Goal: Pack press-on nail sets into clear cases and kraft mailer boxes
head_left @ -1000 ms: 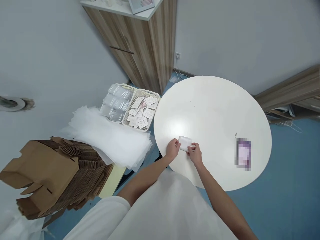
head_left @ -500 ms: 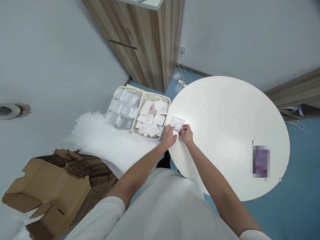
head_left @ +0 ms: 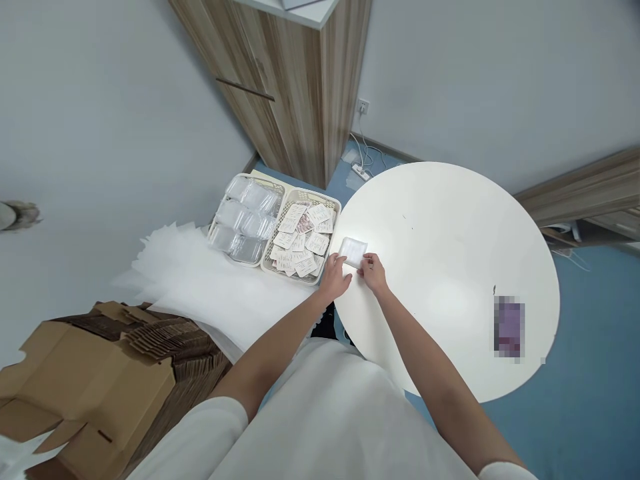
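Note:
A small, clear-whitish plastic case (head_left: 353, 251), flat and roughly square, is at the left edge of the round white table (head_left: 450, 220). My left hand (head_left: 334, 276) has its fingertips on the case's lower left corner, thumb bent below. At the opposite corner, the curled fingers of my right hand (head_left: 373, 272) pinch the edge. What lies inside the case is too pale to make out. Just left of my hands stands a white plastic basket (head_left: 324, 279) heaped with printed cards (head_left: 295, 247).
Another basket (head_left: 213, 230) holds clear plastic packs (head_left: 245, 217). White sheets (head_left: 200, 280) are spread in front, beside stacked flat brown cardboard boxes (head_left: 95, 380). A blurred purple object (head_left: 510, 327) lies on the table's right side. A wood-grain cabinet (head_left: 295, 87) and a power strip (head_left: 361, 172) are behind.
The case now shows a sharper rim and flatter top between my hands, which have barely moved. The view has shifted slightly, sliding the table a little left.

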`<action>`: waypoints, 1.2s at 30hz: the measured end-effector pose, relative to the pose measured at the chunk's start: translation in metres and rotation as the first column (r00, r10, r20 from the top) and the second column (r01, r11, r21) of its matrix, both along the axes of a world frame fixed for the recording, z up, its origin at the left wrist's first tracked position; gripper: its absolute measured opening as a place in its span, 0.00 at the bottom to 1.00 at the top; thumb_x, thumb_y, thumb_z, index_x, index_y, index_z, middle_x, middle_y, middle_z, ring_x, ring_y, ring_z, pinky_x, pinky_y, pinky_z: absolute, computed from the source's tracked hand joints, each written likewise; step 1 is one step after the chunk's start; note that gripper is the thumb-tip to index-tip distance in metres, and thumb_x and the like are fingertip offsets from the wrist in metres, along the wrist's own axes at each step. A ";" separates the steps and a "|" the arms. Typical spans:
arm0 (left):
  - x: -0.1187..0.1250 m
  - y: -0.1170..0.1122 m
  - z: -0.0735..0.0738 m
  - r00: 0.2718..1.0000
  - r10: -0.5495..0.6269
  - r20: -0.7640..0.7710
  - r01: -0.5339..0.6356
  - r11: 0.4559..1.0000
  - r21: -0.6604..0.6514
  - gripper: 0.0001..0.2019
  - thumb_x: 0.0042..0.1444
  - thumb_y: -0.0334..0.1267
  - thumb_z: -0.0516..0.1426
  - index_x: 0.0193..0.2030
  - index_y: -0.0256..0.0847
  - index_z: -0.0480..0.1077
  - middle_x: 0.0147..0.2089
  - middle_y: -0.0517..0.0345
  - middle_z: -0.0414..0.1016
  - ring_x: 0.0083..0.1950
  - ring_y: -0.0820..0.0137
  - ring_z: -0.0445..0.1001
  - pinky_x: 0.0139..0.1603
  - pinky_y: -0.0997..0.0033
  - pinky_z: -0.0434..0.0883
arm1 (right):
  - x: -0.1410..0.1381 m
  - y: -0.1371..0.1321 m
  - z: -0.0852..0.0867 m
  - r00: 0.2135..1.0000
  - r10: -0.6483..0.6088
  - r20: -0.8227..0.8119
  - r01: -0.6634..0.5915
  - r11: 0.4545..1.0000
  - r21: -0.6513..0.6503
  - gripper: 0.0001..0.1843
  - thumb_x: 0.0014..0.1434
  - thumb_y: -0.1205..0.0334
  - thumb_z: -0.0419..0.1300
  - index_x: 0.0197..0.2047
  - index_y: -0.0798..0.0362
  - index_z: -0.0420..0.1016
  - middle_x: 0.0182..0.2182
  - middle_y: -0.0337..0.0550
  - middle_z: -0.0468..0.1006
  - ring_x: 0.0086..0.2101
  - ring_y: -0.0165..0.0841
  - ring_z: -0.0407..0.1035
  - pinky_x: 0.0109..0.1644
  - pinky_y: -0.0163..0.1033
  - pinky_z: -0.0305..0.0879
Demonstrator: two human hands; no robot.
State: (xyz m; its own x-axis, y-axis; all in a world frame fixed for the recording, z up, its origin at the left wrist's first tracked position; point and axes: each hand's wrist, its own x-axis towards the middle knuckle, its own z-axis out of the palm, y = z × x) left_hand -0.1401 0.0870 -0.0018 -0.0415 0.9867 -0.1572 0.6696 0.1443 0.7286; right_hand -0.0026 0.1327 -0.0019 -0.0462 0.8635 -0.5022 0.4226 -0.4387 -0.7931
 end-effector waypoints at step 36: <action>0.043 -0.191 0.065 0.990 0.115 0.081 -0.084 0.943 -0.322 0.20 0.52 0.48 0.48 0.50 0.42 0.62 0.48 0.51 0.67 0.43 0.64 0.69 0.39 0.67 0.67 | 0.115 -0.141 0.001 0.908 0.354 -0.223 -0.368 0.930 -0.023 0.17 0.47 0.51 0.54 0.37 0.54 0.68 0.30 0.42 0.71 0.26 0.30 0.67 0.32 0.38 0.63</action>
